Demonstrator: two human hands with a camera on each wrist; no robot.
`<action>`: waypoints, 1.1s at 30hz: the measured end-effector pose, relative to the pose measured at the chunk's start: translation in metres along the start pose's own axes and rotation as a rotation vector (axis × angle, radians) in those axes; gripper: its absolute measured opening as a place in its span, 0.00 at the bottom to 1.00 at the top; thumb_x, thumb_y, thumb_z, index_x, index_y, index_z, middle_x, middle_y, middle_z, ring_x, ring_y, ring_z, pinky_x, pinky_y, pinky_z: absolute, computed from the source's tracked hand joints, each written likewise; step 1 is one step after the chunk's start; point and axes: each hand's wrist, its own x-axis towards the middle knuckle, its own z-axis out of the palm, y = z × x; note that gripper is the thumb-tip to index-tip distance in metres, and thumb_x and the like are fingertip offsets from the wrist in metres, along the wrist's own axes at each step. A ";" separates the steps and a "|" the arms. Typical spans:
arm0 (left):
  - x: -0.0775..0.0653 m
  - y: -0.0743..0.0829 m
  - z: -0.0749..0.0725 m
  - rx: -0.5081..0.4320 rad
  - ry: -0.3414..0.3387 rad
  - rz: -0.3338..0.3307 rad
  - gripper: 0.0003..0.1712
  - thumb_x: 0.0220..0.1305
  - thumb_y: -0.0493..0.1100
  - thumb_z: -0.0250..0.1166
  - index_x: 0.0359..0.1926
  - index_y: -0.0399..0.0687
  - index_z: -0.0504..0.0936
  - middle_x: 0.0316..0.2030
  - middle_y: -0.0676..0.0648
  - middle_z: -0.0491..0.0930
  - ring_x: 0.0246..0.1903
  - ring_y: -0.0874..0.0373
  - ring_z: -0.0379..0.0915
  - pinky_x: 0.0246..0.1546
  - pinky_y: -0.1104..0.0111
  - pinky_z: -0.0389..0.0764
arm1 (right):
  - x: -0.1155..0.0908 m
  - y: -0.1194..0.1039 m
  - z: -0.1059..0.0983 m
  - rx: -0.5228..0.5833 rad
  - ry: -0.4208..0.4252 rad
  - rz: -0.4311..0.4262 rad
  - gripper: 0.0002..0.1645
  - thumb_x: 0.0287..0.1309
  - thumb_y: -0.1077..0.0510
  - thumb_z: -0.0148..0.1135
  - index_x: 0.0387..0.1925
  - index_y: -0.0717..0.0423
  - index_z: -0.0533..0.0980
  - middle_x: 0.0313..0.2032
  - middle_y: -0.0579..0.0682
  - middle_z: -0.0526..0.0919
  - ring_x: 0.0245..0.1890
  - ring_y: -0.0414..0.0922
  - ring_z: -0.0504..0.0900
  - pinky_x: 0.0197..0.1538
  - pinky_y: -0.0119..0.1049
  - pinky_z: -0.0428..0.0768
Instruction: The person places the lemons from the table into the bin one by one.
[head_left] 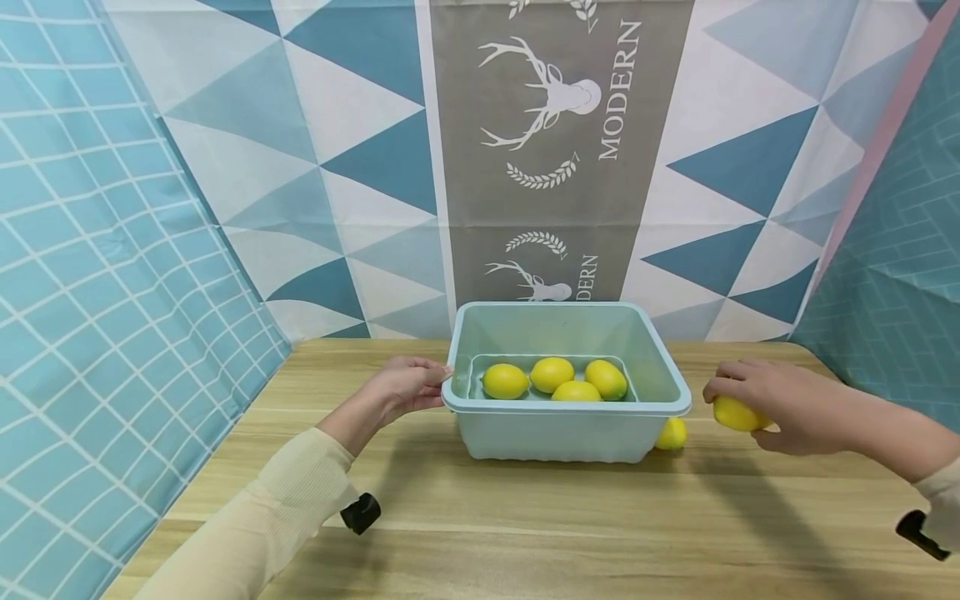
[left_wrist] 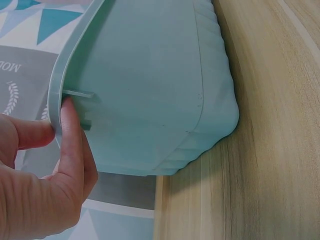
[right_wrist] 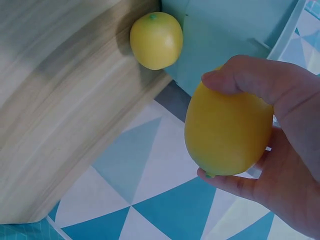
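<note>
A pale blue-green plastic basin [head_left: 555, 433] stands on the table with several yellow lemons [head_left: 505, 381] on its bottom. My left hand [head_left: 408, 385] pinches the basin's left rim; in the left wrist view the thumb [left_wrist: 35, 134] lies on one side of the rim and the fingers [left_wrist: 72, 145] on the other. To the right of the basin, my right hand [head_left: 780, 404] holds a lemon [right_wrist: 227, 130] above the table, thumb and fingers round it. Another lemon [head_left: 671, 434] lies on the table against the basin's right side, partly hidden by it in the head view.
The wood-grain table [head_left: 525, 533] reaches back to a patterned cloth [head_left: 360, 167] hanging behind the basin. Blue tiled cloth [head_left: 112, 250] hangs along the left, and a teal cloth [head_left: 900, 275] along the right.
</note>
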 end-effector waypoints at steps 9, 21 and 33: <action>0.000 0.000 0.000 -0.001 -0.002 -0.005 0.21 0.69 0.41 0.57 0.57 0.31 0.72 0.42 0.42 0.78 0.33 0.60 0.77 0.40 0.71 0.85 | 0.004 0.002 -0.005 -0.033 0.035 -0.004 0.40 0.13 0.58 0.84 0.39 0.39 0.75 0.37 0.34 0.74 0.34 0.33 0.70 0.30 0.29 0.78; 0.001 0.001 -0.001 0.004 -0.015 -0.001 0.23 0.70 0.41 0.56 0.60 0.30 0.69 0.41 0.44 0.77 0.34 0.61 0.76 0.46 0.68 0.84 | 0.008 0.005 -0.012 -0.074 0.040 0.006 0.40 0.12 0.56 0.85 0.38 0.38 0.75 0.36 0.33 0.74 0.33 0.33 0.70 0.30 0.30 0.78; 0.001 0.001 0.000 -0.002 -0.017 -0.004 0.24 0.69 0.41 0.56 0.60 0.29 0.68 0.37 0.47 0.77 0.33 0.61 0.76 0.48 0.67 0.83 | 0.013 0.007 -0.020 -0.065 0.019 0.049 0.39 0.17 0.56 0.84 0.40 0.38 0.75 0.37 0.33 0.74 0.34 0.32 0.70 0.32 0.30 0.79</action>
